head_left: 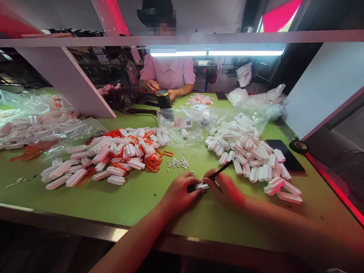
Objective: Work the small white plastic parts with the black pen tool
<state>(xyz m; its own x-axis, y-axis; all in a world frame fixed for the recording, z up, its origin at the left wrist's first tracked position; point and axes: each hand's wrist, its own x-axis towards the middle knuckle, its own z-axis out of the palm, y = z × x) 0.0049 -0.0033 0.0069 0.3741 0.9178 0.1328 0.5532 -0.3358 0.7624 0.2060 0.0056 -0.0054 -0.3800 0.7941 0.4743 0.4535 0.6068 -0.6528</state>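
Observation:
Near the table's front, my left hand (182, 189) is closed around a small white connector (202, 186) with a dark part at its left end. My right hand (223, 185) pinches a thin black tool (223, 170), its lower end hidden by the fingers over the connector. Just beyond the hands lie tiny white pieces (179, 163). To the left spreads a pile of white connectors (105, 151) mixed with red-orange rectangular frames (153, 162). Another heap of white connectors (250, 148) lies to the right.
A person (170, 74) works across the green table (136, 206). Clear plastic bags (170, 127), a black can (163, 99), a dark phone (284, 155) and black tape (298, 146) lie about. A shelf with a lit tube (216, 53) crosses above.

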